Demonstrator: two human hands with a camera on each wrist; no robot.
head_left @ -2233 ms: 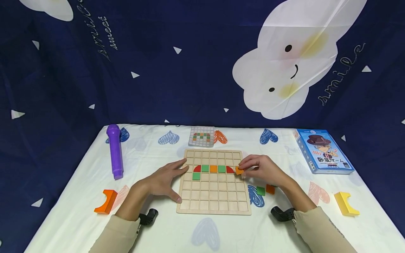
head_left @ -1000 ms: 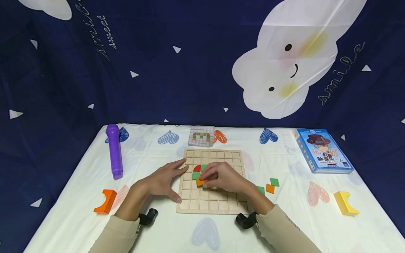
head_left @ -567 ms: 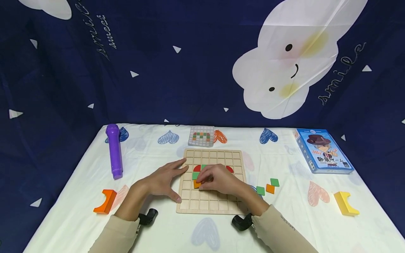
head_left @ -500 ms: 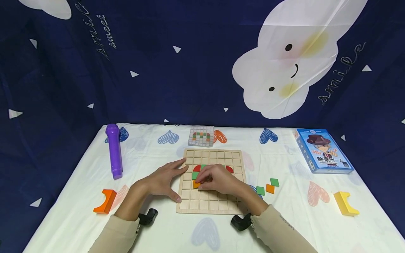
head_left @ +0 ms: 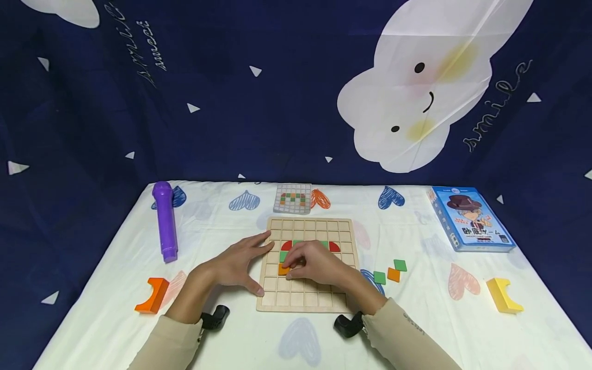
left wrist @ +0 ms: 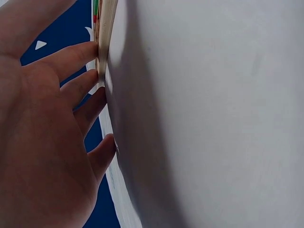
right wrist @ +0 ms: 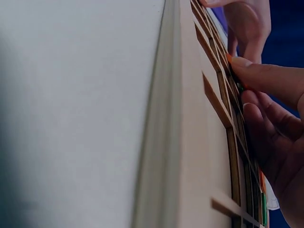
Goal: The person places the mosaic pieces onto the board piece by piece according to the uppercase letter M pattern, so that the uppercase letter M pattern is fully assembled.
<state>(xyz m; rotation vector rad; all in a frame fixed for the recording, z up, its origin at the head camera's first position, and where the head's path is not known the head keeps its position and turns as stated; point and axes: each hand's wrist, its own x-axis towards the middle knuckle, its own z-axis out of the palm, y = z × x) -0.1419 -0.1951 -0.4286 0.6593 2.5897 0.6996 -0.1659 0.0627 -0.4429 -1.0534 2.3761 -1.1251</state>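
Note:
A wooden grid board [head_left: 305,303] lies on the table in front of me. My left hand [head_left: 233,262] rests along its left edge, fingers spread, with fingertips touching the rim in the left wrist view. Over the middle of the board, my right hand [head_left: 316,262] pinches a small orange square tile [head_left: 282,269] between thumb and fingers. That tile sits low at a cell in the left part, just below a green tile [head_left: 283,256]. Red quarter-round tiles, one of them a right-hand red tile [head_left: 334,247], show at both ends of the row above. My right hand covers part of that row.
Right of the board lie a loose orange tile [head_left: 393,275], a green tile [head_left: 380,278] and another green tile [head_left: 400,265]. Behind it is a pattern card [head_left: 292,208]. A purple microphone [head_left: 166,226], an orange block [head_left: 154,295], a yellow block [head_left: 504,295] and a blue box [head_left: 474,221] stand around.
My right hand has carried the orange tile from the board's right side leftward to a cell below the left green tile, then shifted it slightly further left. My left hand has stayed in place.

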